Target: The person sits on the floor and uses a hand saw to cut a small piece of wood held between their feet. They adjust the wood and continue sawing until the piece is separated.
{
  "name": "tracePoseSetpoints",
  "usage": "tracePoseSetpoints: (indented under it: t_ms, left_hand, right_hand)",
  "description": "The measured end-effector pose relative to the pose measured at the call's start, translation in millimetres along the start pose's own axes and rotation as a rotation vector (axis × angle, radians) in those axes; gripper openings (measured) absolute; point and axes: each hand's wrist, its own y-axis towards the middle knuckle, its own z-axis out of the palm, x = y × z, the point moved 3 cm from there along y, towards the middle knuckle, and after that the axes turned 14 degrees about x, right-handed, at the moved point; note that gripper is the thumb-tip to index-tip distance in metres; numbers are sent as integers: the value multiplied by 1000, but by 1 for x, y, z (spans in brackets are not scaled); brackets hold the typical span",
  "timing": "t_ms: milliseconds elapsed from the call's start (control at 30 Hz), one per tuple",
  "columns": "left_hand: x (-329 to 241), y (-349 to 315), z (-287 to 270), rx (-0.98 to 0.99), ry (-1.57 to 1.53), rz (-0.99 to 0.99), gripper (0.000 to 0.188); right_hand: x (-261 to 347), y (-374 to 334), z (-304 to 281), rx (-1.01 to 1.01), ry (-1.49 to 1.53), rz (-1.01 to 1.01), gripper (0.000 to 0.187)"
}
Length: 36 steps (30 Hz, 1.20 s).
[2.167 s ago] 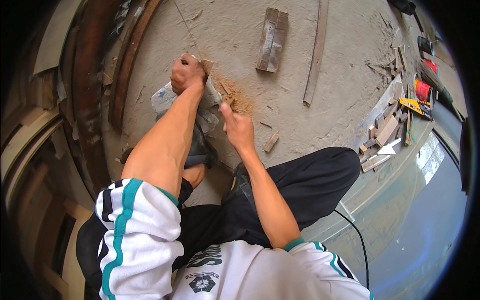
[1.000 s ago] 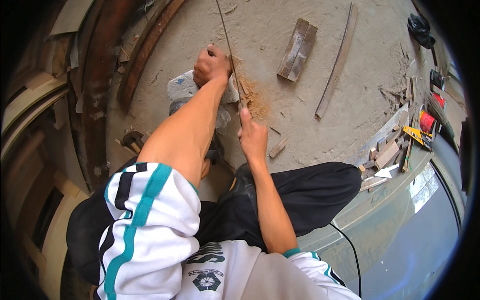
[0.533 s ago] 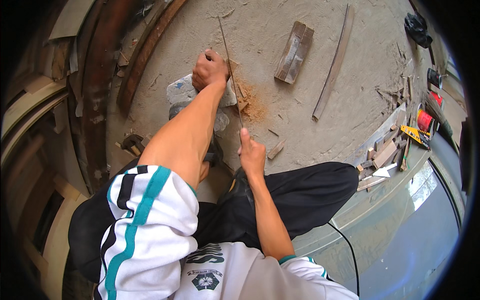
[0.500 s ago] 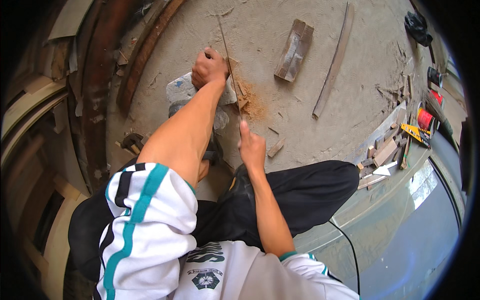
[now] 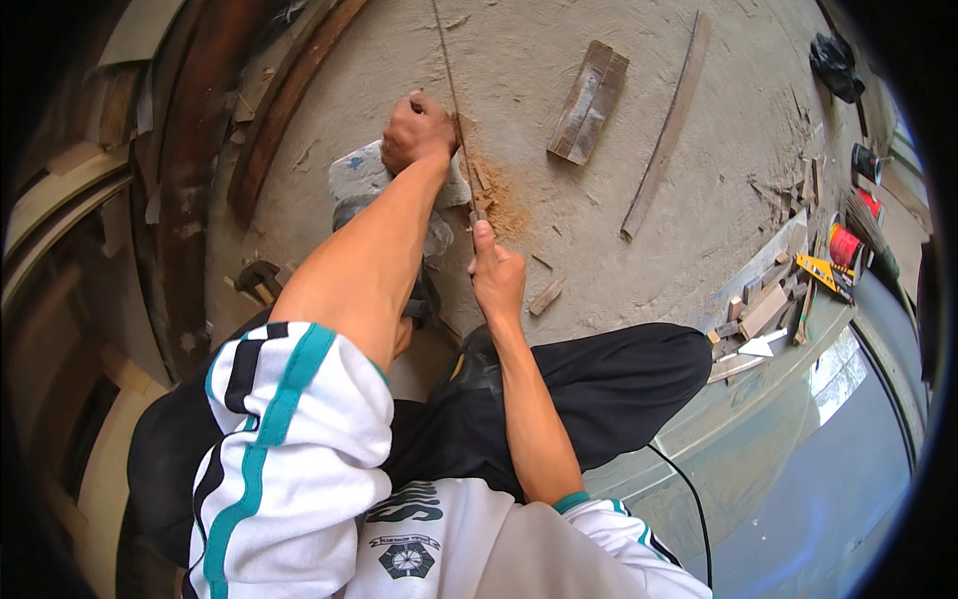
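Observation:
My right hand [image 5: 496, 275] is closed round the handle of a handsaw, its thumb lying along the top. The thin saw blade [image 5: 451, 80] runs away from me, seen nearly edge-on, just right of my left hand [image 5: 419, 132]. That hand is a fist pressed down over a whitish block [image 5: 357, 175], gripping a piece of wood [image 5: 467, 128]. Only a short end of the wood shows beyond the blade; my fingers hide the rest. Sawdust [image 5: 504, 205] lies heaped on the ground right of the blade.
A short wooden block [image 5: 589, 103] and a long thin strip [image 5: 667, 125] lie on the ground to the right. Offcuts [image 5: 766, 307], a yellow set square [image 5: 826, 275] and cans [image 5: 846, 246] stand farther right. Dark timbers [image 5: 289, 110] and boards line the left. A small offcut [image 5: 546, 298] lies near my knee.
My right hand has pushed the saw forward, away from me, so more blade reaches past the far edge. My left hand stays in place on the wood.

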Motion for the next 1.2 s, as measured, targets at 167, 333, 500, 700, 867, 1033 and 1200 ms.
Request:
tracePoseSetpoints:
  t_ms: [167,333,500,700,867,1033,1200]
  left_hand:
    - [7,3,-3,10,-30,6,51]
    - [5,0,-4,29,-35,6,50]
    - [6,1,-3,19,-83,14,50]
    - [5,-1,-6,35,-73,16,51]
    - [9,0,-7,42,-102,21,51]
    - [3,1,-7,52,-98,25,53]
    - [8,2,-6,40,-82,25,54]
  right_hand:
    - [-9,-11,-1,30,-18,15,78]
    - [9,3,0,5,-31,-58,81]
    - [-10,-11,-4,6,-51,0,80]
    - [-1,-5,0,21,-42,-9,78]
    - [-8,-22,2,12,-15,26,76]
    - [6,-3,7,2,-9,-9,77]
    - [-14,-28,4,10,-25,14,78]
